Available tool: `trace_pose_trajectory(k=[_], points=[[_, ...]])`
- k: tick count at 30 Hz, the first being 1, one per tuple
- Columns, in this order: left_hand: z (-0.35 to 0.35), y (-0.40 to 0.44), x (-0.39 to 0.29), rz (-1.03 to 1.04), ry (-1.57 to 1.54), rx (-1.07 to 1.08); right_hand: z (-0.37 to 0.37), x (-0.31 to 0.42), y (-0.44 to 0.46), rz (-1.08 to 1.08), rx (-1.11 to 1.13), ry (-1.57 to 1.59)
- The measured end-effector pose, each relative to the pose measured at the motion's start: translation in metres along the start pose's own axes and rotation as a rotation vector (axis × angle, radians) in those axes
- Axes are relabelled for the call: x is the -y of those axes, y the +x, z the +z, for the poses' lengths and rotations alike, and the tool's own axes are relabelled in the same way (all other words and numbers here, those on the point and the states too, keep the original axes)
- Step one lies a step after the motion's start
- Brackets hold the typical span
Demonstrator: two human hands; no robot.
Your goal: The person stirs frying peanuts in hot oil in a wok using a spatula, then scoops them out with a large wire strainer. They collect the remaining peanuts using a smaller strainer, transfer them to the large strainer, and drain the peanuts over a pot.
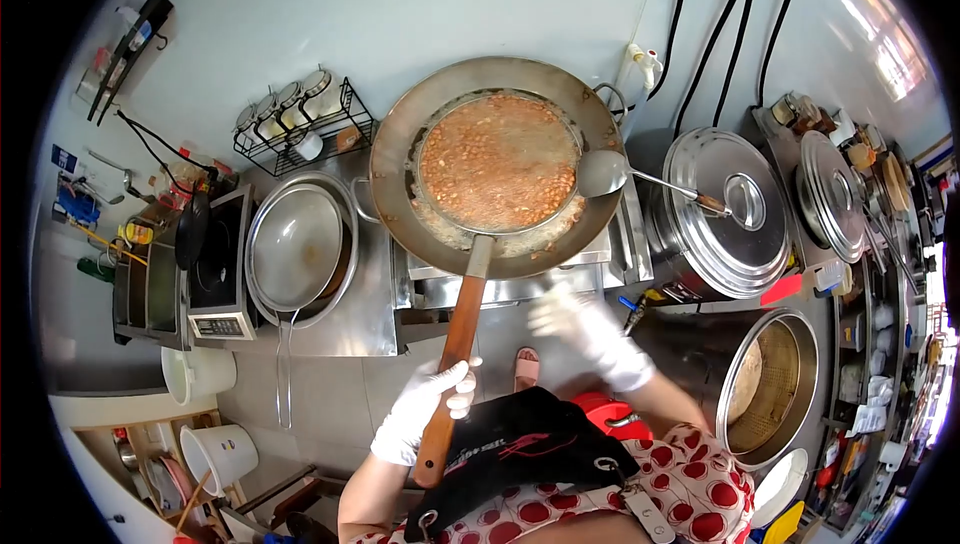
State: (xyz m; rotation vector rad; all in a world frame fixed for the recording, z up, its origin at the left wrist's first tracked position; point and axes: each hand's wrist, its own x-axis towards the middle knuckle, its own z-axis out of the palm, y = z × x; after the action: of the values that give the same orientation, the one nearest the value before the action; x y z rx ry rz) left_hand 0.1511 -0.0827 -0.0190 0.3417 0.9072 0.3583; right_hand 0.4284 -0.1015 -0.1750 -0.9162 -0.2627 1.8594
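Two gloved hands face me: the left hand point(434, 401) clenches the strainer's wooden handle point(464, 327), while the right hand point(578, 322), motion-blurred, looks open. Ahead of both, small reddish-brown pieces point(497, 166) fill the strainer point(481, 256) inside the wok point(398, 144); the ladle point(602, 174) lies beyond my right hand.

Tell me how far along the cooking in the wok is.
Done: the reddish pieces are in the wok, amid frothy liquid. In hand: the left hand grips the wooden handle of the round strainer they seem to sit in; the right hand, blurred, looks empty. Remaining, probably: lifting them out, since they lie in the wok; how cooked they are, I cannot tell.
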Motion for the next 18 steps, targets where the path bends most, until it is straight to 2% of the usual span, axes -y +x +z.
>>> trace_pose_trajectory(k=[1, 3, 4, 6, 8, 18], points=[[0.002, 0.000, 0.000, 0.010, -0.005, 0.002, 0.053, -0.004, -0.003, 0.171, 0.189, 0.109], [0.007, -0.004, 0.000, 0.026, -0.013, 0.003, 0.106, -0.028, 0.025, 0.130, 0.316, 0.411], [0.008, -0.005, 0.000, 0.038, -0.021, 0.015, 0.143, -0.017, 0.023, 0.085, 0.218, 0.503], [0.008, -0.010, -0.001, 0.058, -0.035, 0.044, 0.142, -0.037, 0.058, 0.076, 0.353, 0.644], [0.005, -0.012, -0.003, 0.070, -0.012, 0.051, 0.156, -0.031, 0.056, 0.180, 0.263, 0.673], [-0.003, -0.022, 0.010, 0.123, 0.006, 0.050, 0.165, -0.040, 0.054, 0.174, 0.371, 0.646]])
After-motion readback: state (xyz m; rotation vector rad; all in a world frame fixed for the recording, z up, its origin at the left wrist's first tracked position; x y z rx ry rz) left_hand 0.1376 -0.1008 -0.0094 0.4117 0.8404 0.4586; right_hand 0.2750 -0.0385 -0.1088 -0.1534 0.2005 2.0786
